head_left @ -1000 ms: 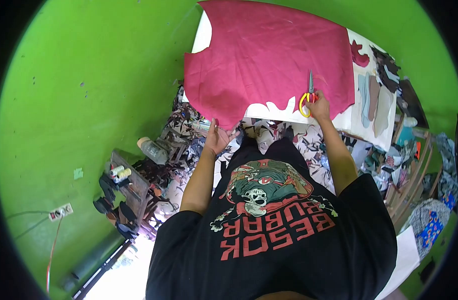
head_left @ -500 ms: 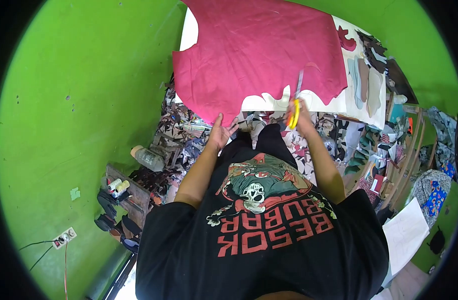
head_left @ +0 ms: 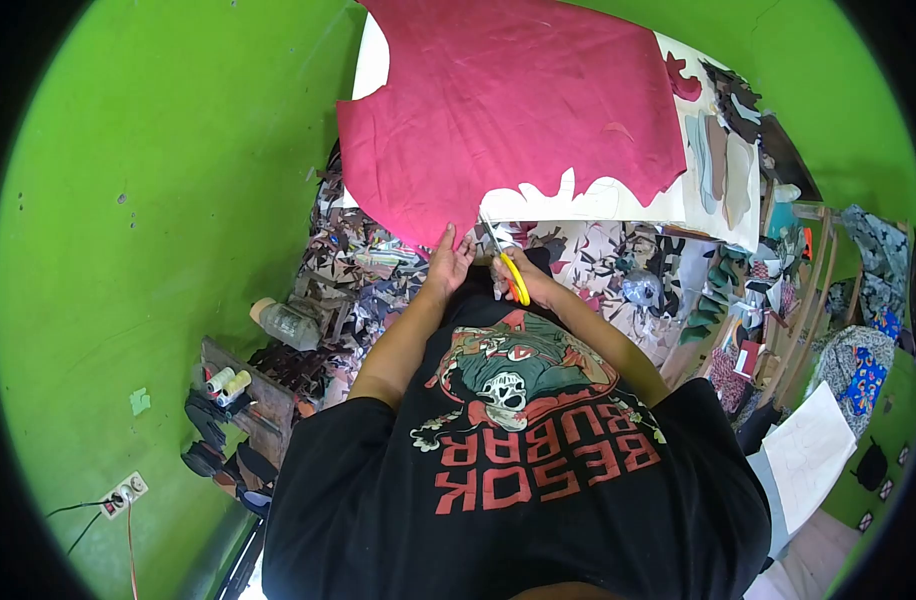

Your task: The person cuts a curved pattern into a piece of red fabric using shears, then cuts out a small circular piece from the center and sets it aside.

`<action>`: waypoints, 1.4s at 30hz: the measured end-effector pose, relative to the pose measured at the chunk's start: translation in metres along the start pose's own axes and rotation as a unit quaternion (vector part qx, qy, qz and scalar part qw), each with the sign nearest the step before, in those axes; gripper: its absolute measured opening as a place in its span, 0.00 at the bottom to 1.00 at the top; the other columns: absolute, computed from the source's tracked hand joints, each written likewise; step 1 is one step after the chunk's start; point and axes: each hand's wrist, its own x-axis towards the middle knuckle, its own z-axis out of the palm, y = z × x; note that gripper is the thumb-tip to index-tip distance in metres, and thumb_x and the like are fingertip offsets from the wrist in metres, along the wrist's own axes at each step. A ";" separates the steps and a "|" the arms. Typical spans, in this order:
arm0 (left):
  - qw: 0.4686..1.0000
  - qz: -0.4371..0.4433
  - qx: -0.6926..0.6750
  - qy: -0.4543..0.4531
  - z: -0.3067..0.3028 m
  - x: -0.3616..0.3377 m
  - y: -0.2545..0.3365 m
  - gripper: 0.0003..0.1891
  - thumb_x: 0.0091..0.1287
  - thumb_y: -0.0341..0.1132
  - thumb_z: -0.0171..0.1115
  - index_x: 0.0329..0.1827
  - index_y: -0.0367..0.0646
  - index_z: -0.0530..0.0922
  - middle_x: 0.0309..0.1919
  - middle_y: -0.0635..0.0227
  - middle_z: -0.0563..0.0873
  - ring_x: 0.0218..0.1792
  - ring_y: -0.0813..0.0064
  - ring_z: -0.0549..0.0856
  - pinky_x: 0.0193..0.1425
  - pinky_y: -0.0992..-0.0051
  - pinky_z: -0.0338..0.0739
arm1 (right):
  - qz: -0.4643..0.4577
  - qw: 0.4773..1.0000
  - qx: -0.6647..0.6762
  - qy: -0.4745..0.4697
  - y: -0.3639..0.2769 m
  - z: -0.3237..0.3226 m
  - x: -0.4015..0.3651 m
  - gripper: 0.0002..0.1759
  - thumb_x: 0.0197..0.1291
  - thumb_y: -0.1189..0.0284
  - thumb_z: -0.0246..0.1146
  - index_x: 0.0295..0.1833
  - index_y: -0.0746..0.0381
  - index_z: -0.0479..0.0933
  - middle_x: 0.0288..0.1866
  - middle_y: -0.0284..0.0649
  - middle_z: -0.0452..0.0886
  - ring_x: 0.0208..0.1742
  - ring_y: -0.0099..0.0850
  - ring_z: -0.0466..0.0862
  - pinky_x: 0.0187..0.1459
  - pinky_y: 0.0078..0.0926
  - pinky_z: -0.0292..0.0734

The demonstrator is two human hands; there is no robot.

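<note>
A large red leather hide lies over the white-topped table, its near left corner hanging past the front edge. My left hand pinches that hanging corner, thumb uppermost. Wrapped round the yellow and orange handles of a pair of scissors is my right hand. The blades point up and slightly left, their tips close to the leather's cut edge just right of my left hand. Curved notches run along the near side of the hide, with white surface showing through them.
Grey and brown cut pieces rest at the table's right end. Many scraps cover the floor beneath. On the left are a plastic jar and thread spools; a wooden rack stands at the right.
My right hand has brought the scissors left and down from over the hide's right part to beside my left hand. The left hand stays at the leather's corner.
</note>
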 end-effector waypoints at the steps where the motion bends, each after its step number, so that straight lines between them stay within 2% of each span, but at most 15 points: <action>1: 0.999 0.018 0.013 0.030 0.003 -0.001 -0.004 0.22 0.68 0.41 0.71 0.57 0.41 0.72 0.42 0.63 0.81 0.45 0.68 0.83 0.44 0.69 0.85 | 0.007 1.000 -0.016 -0.003 -0.005 -0.001 0.002 0.40 0.62 0.37 0.63 0.62 0.56 0.60 0.38 0.36 0.72 0.30 0.22 0.77 0.28 0.21 0.75; 3: 0.998 0.045 0.025 0.036 0.003 -0.003 -0.005 0.23 0.69 0.39 0.70 0.59 0.40 0.69 0.45 0.60 0.81 0.43 0.67 0.84 0.45 0.69 0.85 | 0.015 1.000 -0.018 -0.003 -0.017 -0.005 0.006 0.39 0.62 0.37 0.63 0.62 0.56 0.60 0.37 0.35 0.72 0.30 0.22 0.76 0.26 0.21 0.74; 5: 0.997 0.056 0.057 -0.022 -0.003 -0.004 0.003 0.25 0.69 0.38 0.69 0.62 0.38 0.66 0.48 0.58 0.81 0.44 0.64 0.86 0.45 0.68 0.86 | 0.003 0.998 -0.063 0.013 -0.027 -0.010 0.008 0.39 0.62 0.37 0.62 0.62 0.56 0.61 0.33 0.33 0.71 0.26 0.21 0.75 0.25 0.20 0.74; 6: 0.997 0.057 0.056 -0.020 0.000 -0.007 0.004 0.25 0.69 0.38 0.69 0.62 0.38 0.66 0.48 0.58 0.81 0.44 0.64 0.86 0.45 0.68 0.86 | -0.019 0.995 -0.092 0.045 -0.024 -0.013 0.013 0.38 0.62 0.37 0.62 0.61 0.56 0.63 0.30 0.30 0.70 0.22 0.20 0.74 0.24 0.19 0.74; 7: 0.997 0.052 0.048 -0.014 0.005 -0.012 0.004 0.25 0.70 0.38 0.68 0.63 0.39 0.66 0.50 0.58 0.81 0.47 0.63 0.86 0.47 0.67 0.86 | -0.017 0.995 -0.092 0.043 -0.027 -0.018 0.014 0.38 0.62 0.37 0.62 0.61 0.56 0.63 0.30 0.30 0.70 0.22 0.20 0.74 0.24 0.19 0.74; 9: 0.998 0.046 0.039 -0.006 0.011 -0.019 0.000 0.25 0.70 0.38 0.68 0.64 0.41 0.67 0.51 0.58 0.81 0.50 0.62 0.86 0.48 0.67 0.86 | 0.039 0.997 -0.064 -0.007 -0.034 -0.028 0.013 0.38 0.62 0.37 0.62 0.61 0.57 0.64 0.30 0.30 0.71 0.22 0.19 0.74 0.23 0.19 0.73; 11: 0.996 0.075 0.043 0.010 0.015 -0.020 -0.003 0.25 0.72 0.37 0.66 0.61 0.32 0.64 0.50 0.54 0.82 0.52 0.55 0.87 0.51 0.62 0.87 | 0.038 0.997 -0.071 -0.014 -0.040 -0.028 0.009 0.38 0.63 0.37 0.61 0.63 0.56 0.65 0.31 0.30 0.71 0.23 0.18 0.74 0.22 0.19 0.72; 14: 0.994 0.083 0.061 -0.025 0.008 -0.019 -0.004 0.26 0.73 0.37 0.65 0.62 0.30 0.63 0.51 0.51 0.83 0.52 0.53 0.88 0.53 0.61 0.87 | 0.003 0.998 -0.047 -0.050 -0.036 -0.029 0.019 0.36 0.65 0.38 0.61 0.63 0.55 0.65 0.31 0.29 0.71 0.23 0.18 0.73 0.22 0.18 0.72; 19: 0.992 0.089 0.084 -0.014 0.015 -0.025 0.000 0.26 0.73 0.36 0.64 0.63 0.29 0.62 0.53 0.49 0.82 0.52 0.52 0.88 0.53 0.60 0.87 | -0.017 0.993 -0.079 -0.086 -0.041 -0.030 0.035 0.35 0.66 0.38 0.59 0.62 0.54 0.63 0.31 0.28 0.70 0.21 0.17 0.71 0.22 0.17 0.69; 20: 0.992 0.084 0.098 -0.005 0.017 -0.028 0.001 0.25 0.73 0.36 0.63 0.63 0.29 0.63 0.53 0.49 0.82 0.52 0.51 0.88 0.53 0.60 0.87 | -0.019 0.990 -0.099 -0.098 -0.044 -0.034 0.034 0.24 0.72 0.45 0.57 0.54 0.54 0.63 0.33 0.30 0.69 0.24 0.17 0.72 0.22 0.16 0.71; 24: 0.990 0.095 0.101 0.012 0.018 -0.028 0.002 0.25 0.74 0.35 0.63 0.63 0.27 0.62 0.56 0.48 0.81 0.53 0.51 0.88 0.54 0.58 0.87 | -0.024 0.987 -0.112 -0.113 -0.051 -0.040 0.036 0.26 0.72 0.45 0.56 0.55 0.55 0.63 0.32 0.30 0.69 0.22 0.17 0.71 0.22 0.15 0.69; 26: 0.991 0.093 0.096 -0.027 0.017 -0.029 0.003 0.27 0.73 0.34 0.62 0.64 0.24 0.60 0.57 0.45 0.80 0.53 0.49 0.87 0.55 0.57 0.87 | -0.024 0.986 -0.115 -0.115 -0.055 -0.039 0.036 0.26 0.72 0.45 0.56 0.56 0.55 0.63 0.31 0.29 0.68 0.22 0.16 0.70 0.22 0.15 0.69; 29: 0.990 0.101 0.093 -0.035 0.018 -0.031 0.003 0.27 0.74 0.33 0.62 0.65 0.23 0.59 0.56 0.43 0.79 0.54 0.48 0.87 0.55 0.56 0.87 | -0.021 0.986 -0.114 -0.121 -0.053 -0.040 0.039 0.26 0.72 0.44 0.55 0.56 0.56 0.63 0.29 0.28 0.67 0.21 0.16 0.69 0.22 0.15 0.68; 33: 0.992 0.096 0.087 -0.012 0.018 -0.028 0.002 0.26 0.74 0.32 0.61 0.64 0.22 0.61 0.56 0.43 0.79 0.54 0.48 0.86 0.56 0.55 0.87 | -0.009 0.987 -0.111 -0.118 -0.052 -0.041 0.040 0.26 0.72 0.44 0.54 0.56 0.55 0.63 0.27 0.27 0.66 0.20 0.16 0.68 0.21 0.15 0.67; 42: 0.993 0.088 0.070 -0.033 0.014 -0.025 0.000 0.25 0.74 0.32 0.60 0.63 0.21 0.61 0.57 0.40 0.80 0.55 0.46 0.86 0.61 0.54 0.84 | 0.006 0.985 -0.079 -0.156 -0.052 -0.049 0.045 0.25 0.72 0.43 0.54 0.53 0.53 0.63 0.26 0.27 0.65 0.19 0.15 0.67 0.20 0.16 0.66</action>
